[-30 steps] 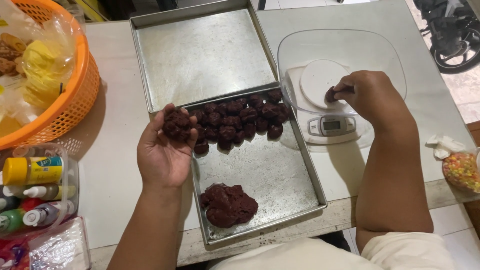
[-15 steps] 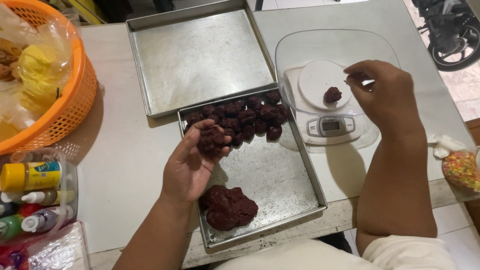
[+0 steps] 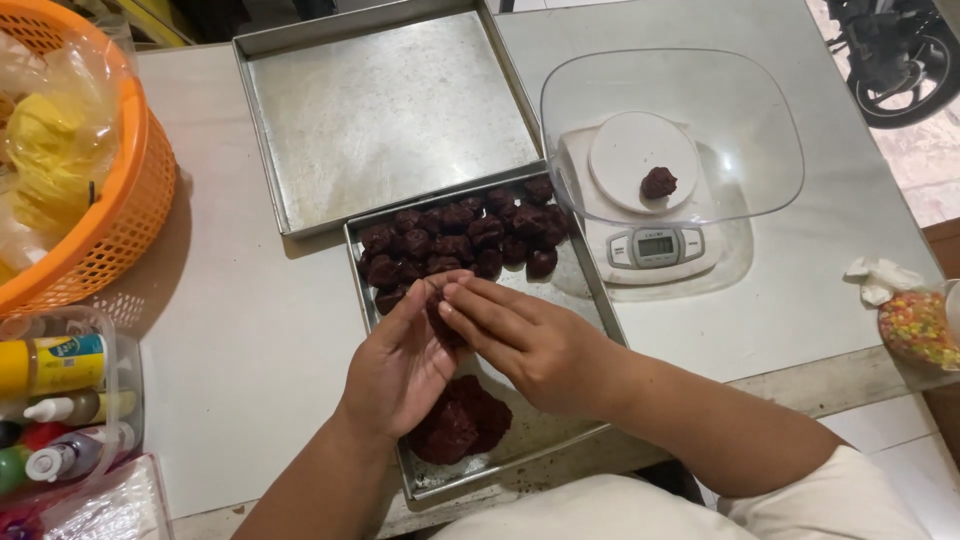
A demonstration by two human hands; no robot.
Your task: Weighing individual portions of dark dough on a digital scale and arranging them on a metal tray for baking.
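Note:
My left hand point(image 3: 405, 365) cups a small lump of dark brown dough point(image 3: 441, 326), and the fingers of my right hand point(image 3: 520, 340) press on it from the right. Both hands hover over a metal tray point(image 3: 585, 270) holding several dark dough balls point(image 3: 455, 240) at its far end and a larger dough mass point(image 3: 460, 420) near me. One dough piece point(image 3: 658, 183) lies in a clear bowl point(image 3: 700, 90) on a white kitchen scale point(image 3: 655, 245).
A second bare metal tray point(image 3: 385, 110) lies behind the first. An orange basket point(image 3: 110, 220) with yellow bags sits far left, a clear tub of colouring bottles point(image 3: 55, 400) below it. A bag of coloured sprinkles point(image 3: 915, 325) lies at the right table edge.
My right hand left the dough piece on the scale and came back to meet my left hand. My left hand moved down the tray with its dough lump.

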